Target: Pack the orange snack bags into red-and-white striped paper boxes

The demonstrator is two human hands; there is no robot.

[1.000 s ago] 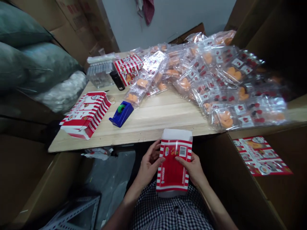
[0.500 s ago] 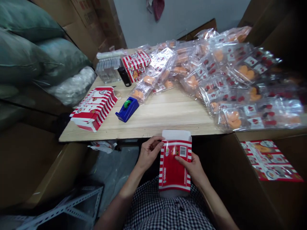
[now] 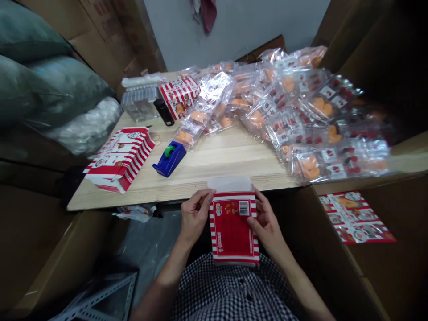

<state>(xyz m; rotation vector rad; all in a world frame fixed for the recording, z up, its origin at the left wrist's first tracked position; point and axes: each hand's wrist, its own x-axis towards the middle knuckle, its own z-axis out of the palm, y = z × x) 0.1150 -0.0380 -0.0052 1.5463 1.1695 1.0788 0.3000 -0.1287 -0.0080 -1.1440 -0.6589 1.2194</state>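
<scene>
A pale wooden table [image 3: 227,154] stands before a grey wall [image 3: 234,26]. At its left lies a striped carton [image 3: 122,154], already in box shape; next comes a blue tape dispenser [image 3: 170,160]. The left hand [image 3: 195,217] pinches the upper left edge of a red carton [image 3: 233,234], which is held just before the table's front edge. This carton has white stripes and a barcode. Its white flap [image 3: 230,184] stands up at the top, so the folding there seems not yet done; its inside is hidden. The right hand [image 3: 268,226] clasps its right edge. Further right, clear packets [image 3: 310,167] lie heaped.
</scene>
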